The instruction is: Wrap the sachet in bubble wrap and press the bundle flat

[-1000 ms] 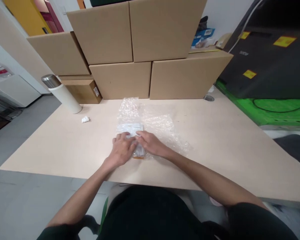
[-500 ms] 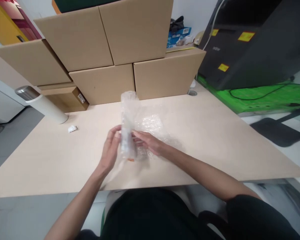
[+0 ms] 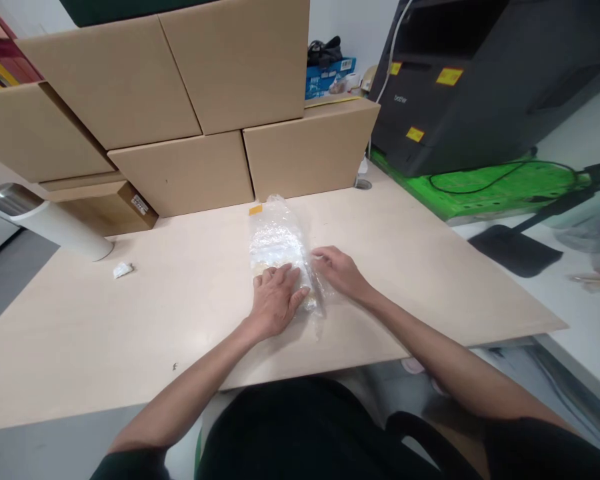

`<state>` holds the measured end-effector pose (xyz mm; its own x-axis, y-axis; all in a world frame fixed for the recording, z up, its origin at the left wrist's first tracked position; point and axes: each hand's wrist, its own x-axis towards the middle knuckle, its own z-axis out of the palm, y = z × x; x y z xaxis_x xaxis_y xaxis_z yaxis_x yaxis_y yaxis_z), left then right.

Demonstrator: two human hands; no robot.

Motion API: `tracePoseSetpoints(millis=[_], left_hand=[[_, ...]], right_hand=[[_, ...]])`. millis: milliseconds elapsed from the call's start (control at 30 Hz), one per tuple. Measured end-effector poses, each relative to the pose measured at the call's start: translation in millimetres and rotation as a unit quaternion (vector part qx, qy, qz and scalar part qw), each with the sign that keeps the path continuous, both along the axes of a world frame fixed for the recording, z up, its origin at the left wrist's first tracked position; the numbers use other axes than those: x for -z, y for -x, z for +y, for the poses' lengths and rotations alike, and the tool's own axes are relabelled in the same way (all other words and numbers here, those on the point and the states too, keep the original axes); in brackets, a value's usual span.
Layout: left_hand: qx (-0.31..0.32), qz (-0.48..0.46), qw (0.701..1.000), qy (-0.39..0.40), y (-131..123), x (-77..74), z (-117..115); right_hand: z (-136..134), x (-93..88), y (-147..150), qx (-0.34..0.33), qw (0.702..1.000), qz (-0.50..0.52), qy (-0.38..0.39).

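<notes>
A bundle wrapped in clear bubble wrap (image 3: 276,241) lies on the pale wooden table (image 3: 190,313), running away from me. My left hand (image 3: 276,301) lies flat on its near end, fingers stretched out and pressing down. My right hand (image 3: 341,271) rests beside the bundle's right edge, fingers extended and touching the loose wrap there. A small yellow piece of tape (image 3: 255,209) sits at the bundle's far left corner.
Stacked cardboard boxes (image 3: 180,127) line the back of the table. A white cylinder flask with a metal cap (image 3: 50,223) lies at the far left, a crumpled white scrap (image 3: 123,269) near it. A black printer (image 3: 480,73) on a green mat stands to the right.
The bundle was lifted upright between both hands half a second ago. Now it lies flat on the table, wrap folded over, my left hand pressing on it. The camera view swung right.
</notes>
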<state>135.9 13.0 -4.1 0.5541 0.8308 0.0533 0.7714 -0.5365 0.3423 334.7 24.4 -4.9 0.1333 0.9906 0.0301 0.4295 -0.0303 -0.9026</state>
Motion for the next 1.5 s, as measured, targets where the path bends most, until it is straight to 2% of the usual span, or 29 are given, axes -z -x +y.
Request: tracePoseSetpoints(millis=[67,167,267,367,467,567,667,733,800,867,900,933,1000,1067,1167,1233,1333,1400,1500], left_hand=[[-0.005,0.006,1.0,-0.012,-2,1.2,-1],[-0.012,-0.004,1.0,-0.019,-1,4.0,-2],[-0.017,-0.026,0.999,-0.024,2,7.3,-2],[-0.024,-0.053,0.998,-0.025,5,8.5,-4],[-0.01,-0.094,0.995,-0.011,14,3.1,-2],[0.006,-0.113,0.992,-0.049,29,-13.7,11],[0.01,-0.091,0.988,-0.122,50,-41.9,33],[0.007,-0.089,0.987,-0.133,64,-62.8,47],[0.02,-0.116,0.99,-0.076,76,-79.9,56],[0.05,-0.18,0.98,0.07,85,-88.1,59],[0.064,-0.225,0.958,0.166,88,-88.0,58],[0.07,-0.274,0.923,0.261,91,-85.0,56],[0.056,-0.372,0.834,0.402,93,-72.5,51],[0.014,-0.467,0.762,0.449,90,-55.8,45],[-0.033,-0.566,0.695,0.442,79,-32.7,37],[-0.042,-0.587,0.678,0.44,68,-21.3,35],[-0.071,-0.59,0.682,0.426,53,-9.5,35],[-0.095,-0.607,0.679,0.403,48,-4.0,37],[-0.12,-0.633,0.667,0.373,48,2.2,41]], right_hand=[[13,1.0,3,0.004,0.999,-0.048,0.006],[29,-1.2,16,-0.015,0.999,-0.016,0.042],[38,-7.1,31,-0.021,0.986,0.145,0.085],[42,-13.9,44,-0.005,0.937,0.316,0.15],[40,-18.8,52,0.008,0.919,0.36,0.161],[29,-22.9,54,-0.03,0.911,0.383,0.149],[10,-31.6,51,-0.123,0.891,0.412,0.145],[-3,-41.7,47,-0.183,0.886,0.4,0.15],[-15,-53.8,43,-0.236,0.886,0.373,0.145],[-23,-65.2,39,-0.275,0.884,0.356,0.127],[-26,-69.5,37,-0.283,0.883,0.355,0.115],[-28,-72.5,36,-0.281,0.884,0.359,0.105],[-27,-74.0,36,-0.251,0.886,0.378,0.089],[-21,-70.1,38,-0.2,0.889,0.404,0.08],[-5,-58.4,47,-0.117,0.887,0.441,0.071],[6,-49.7,54,-0.068,0.882,0.46,0.074],[17,-39.1,60,-0.023,0.879,0.465,0.101],[18,-33.8,60,-0.031,0.883,0.453,0.117],[10,-27.1,53,-0.079,0.892,0.423,0.139]])
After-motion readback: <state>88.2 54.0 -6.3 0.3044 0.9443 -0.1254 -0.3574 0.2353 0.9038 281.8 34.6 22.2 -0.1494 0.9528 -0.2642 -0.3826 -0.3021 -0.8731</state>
